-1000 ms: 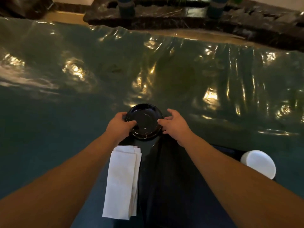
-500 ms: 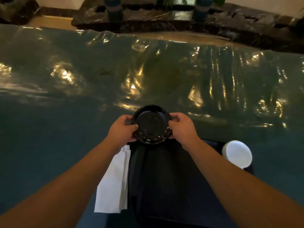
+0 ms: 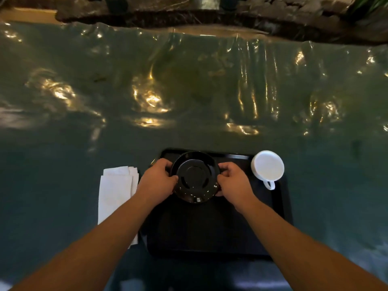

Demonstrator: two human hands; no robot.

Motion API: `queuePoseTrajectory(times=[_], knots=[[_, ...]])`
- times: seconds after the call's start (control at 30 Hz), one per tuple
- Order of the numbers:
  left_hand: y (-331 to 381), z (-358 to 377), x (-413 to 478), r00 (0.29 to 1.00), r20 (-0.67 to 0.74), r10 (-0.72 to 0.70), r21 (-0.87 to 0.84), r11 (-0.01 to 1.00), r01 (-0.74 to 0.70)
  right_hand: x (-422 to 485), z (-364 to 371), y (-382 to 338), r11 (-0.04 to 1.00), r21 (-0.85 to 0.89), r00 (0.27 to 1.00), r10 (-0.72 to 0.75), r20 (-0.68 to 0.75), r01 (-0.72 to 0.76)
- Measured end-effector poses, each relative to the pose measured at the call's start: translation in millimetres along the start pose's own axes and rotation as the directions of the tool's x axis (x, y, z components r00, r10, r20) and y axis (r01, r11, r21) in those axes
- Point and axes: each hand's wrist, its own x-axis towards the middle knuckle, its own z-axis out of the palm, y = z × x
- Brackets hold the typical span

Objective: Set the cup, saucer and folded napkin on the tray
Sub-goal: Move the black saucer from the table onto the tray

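A black glossy saucer (image 3: 195, 177) is held over the far half of the black tray (image 3: 210, 234). My left hand (image 3: 156, 181) grips its left rim and my right hand (image 3: 234, 182) grips its right rim. I cannot tell whether the saucer touches the tray. A white cup (image 3: 267, 167) with its handle toward me stands at the tray's far right corner, apart from my right hand. A folded white napkin (image 3: 116, 192) lies on the table just left of the tray, partly hidden by my left forearm.
The table wears a green cloth under wrinkled clear plastic (image 3: 189, 91) that glares with light. Beyond the far edge runs a dark stone ledge (image 3: 189, 11) with plant pots. The near half of the tray holds nothing.
Both hands carried the saucer toward me, from beyond the tray's far edge to over its far half. The camera view shifted, so the whole tray and the cup now show.
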Motion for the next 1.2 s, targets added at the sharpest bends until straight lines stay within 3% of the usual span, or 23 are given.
queuePoseTrajectory(times=[0.33, 0.63, 0.7, 0.87, 1.2], knots=[[-5.0, 17.5, -11.3, 0.999, -0.049, 0.001, 0.102, 0.995, 0.004, 0.1, -4.6, 12.1, 0.995, -0.096, 0.999, -0.012, 0.047, 0.017], [-6.5, 22.6, -42.0, 0.993, -0.113, 0.025, 0.164, 0.987, -0.007, -8.8, -10.3, 22.8, 0.997, -0.074, 1.000, 0.007, 0.011, -0.006], [-13.9, 26.8, -46.4, 0.996, -0.083, -0.040, 0.116, 0.992, 0.049, -11.7, -10.7, 25.6, 0.997, -0.065, 0.999, 0.044, 0.017, -0.043], [-22.4, 37.3, -45.3, 0.986, 0.024, -0.167, -0.221, 0.961, 0.169, -15.5, -6.2, 30.2, 0.992, -0.049, 0.989, 0.116, 0.087, -0.112], [-19.8, 44.4, -36.9, 0.982, 0.054, -0.179, -0.310, 0.932, 0.187, -9.7, -14.4, 29.5, 0.994, -0.041, 0.990, 0.109, 0.086, -0.106]])
